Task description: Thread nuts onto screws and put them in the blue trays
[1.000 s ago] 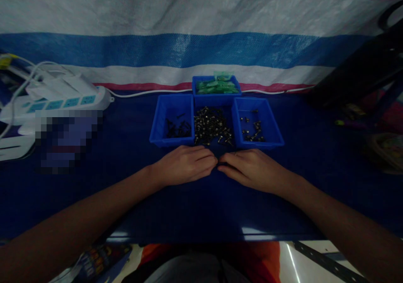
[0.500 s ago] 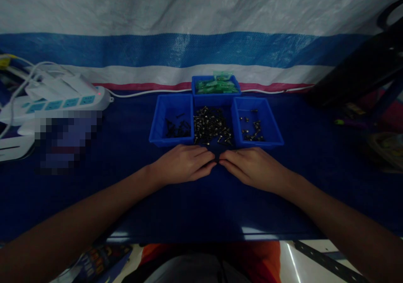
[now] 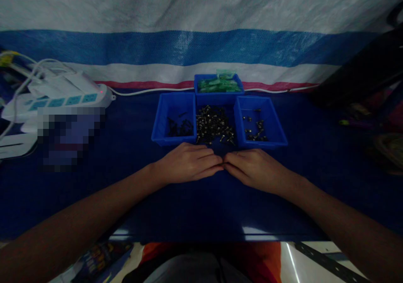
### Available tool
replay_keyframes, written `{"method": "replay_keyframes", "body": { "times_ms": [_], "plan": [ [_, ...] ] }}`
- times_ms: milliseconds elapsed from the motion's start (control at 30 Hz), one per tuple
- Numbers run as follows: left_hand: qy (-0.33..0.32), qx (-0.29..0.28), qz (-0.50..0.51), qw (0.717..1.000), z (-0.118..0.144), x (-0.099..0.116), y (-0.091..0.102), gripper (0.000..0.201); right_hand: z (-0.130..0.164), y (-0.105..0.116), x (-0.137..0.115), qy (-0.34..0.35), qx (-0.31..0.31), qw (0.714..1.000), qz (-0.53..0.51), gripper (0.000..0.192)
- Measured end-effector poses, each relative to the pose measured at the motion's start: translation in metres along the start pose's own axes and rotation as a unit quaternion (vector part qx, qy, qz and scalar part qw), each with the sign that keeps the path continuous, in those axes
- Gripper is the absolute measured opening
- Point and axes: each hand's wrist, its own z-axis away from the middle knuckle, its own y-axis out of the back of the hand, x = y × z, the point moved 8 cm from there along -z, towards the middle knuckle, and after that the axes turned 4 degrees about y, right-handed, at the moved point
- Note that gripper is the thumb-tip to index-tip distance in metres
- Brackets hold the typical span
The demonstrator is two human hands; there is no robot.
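Metal screws: a loose heap straight ahead of you, apparently lying on the surface; the middle spot probably suits reaching from either side.
Left hand: thumb and fingers drawn together, their tips meeting or almost meeting those of your right hand, just on your side of the heap.
Right hand: bent inward the same way, tips gathered; you may have something small pinched between the two, but your fingers hide it, so I cannot tell.
Left bin: dark screws gather toward its near end; its wall flanks the heap, likely checking its spread.
Right bin: a few short bolts lie scattered in it; it flanks the other side, close to your right hand.
Rear bin: green packets fill it; it backs the heap, probably to leave the nearer spots for loose pieces.
Near edge: your forearms have room to draw back toward your lap.
Outer sides: you can swing left until the white power strip, right until the bulky dark object.
Far limit: a striped sheet, with a white cable along its foot, bounds your forward reach.
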Motion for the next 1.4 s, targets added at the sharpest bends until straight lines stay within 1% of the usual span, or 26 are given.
{"method": "replay_keyframes", "body": {
  "times_ms": [167,233,467,833,1000,1133,1200,1400],
  "plan": [
    [-0.022,0.007,0.008,1.0,0.001,0.003,0.002,0.018,0.001,0.0,0.0,0.002,-0.007,1.0,-0.007,0.017],
    [-0.019,0.011,0.014,1.0,0.001,0.003,0.003,0.015,0.001,0.0,0.0,0.002,-0.009,1.0,-0.009,0.018],
    [-0.005,0.0,0.046,0.999,0.001,0.0,0.002,0.01,0.0,0.0,0.0,0.0,-0.011,1.0,-0.019,0.021],
    [-0.011,-0.004,0.076,0.997,0.004,0.002,0.002,0.01,0.0,0.0,0.0,-0.007,-0.014,1.0,-0.025,0.02],
    [-0.004,0.002,0.051,0.999,0.003,0.001,0.002,0.008,0.0,0.0,0.0,-0.001,-0.01,1.0,-0.024,0.02],
    [0.003,0.003,0.029,1.0,0.001,0.0,0.002,0.015,0.0,-0.002,-0.001,0.002,-0.013,1.0,-0.026,0.02],
    [0.009,-0.003,0.019,1.0,0.001,-0.001,0.001,0.019,0.0,-0.002,-0.001,0.002,-0.015,1.0,-0.026,0.02],
    [0.043,-0.036,-0.005,0.998,0.002,-0.007,-0.007,0.022,0.0,-0.001,-0.001,0.004,-0.018,1.0,-0.024,0.02]
  ]
}}
